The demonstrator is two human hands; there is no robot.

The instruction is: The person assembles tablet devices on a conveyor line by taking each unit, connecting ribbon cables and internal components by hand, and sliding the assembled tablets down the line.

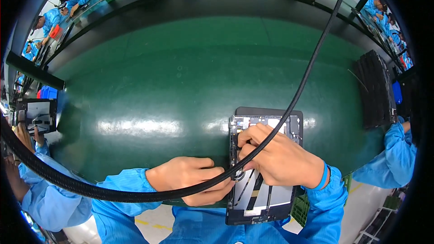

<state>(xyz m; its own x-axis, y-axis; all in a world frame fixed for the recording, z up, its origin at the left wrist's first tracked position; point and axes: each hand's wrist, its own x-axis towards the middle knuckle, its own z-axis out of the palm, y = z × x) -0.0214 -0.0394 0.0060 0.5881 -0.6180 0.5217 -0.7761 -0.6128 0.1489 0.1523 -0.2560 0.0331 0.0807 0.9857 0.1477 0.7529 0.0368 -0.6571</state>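
An opened tablet (282,201) lies at the table's near edge, its inside facing up with a silver plate, dark ribbon cables and circuit parts showing. A dark flat panel (266,110) sticks out from under its far end. My right hand (282,158), with a blue band at the wrist, is over the tablet's upper middle. Its thumb and fingers are pinched together near the left side, and whatever is between them is hidden. My left hand (192,180) is closed, its curled fingertips against the tablet's left edge; what they grip cannot be made out.
A thick black braided cable (304,83) arches across the view, in front of both hands. The green table (181,72) spreads ahead. At the right stands a stack of black panels (375,90). Co-workers in blue sit on both sides; one at the left handles another opened tablet (38,113).
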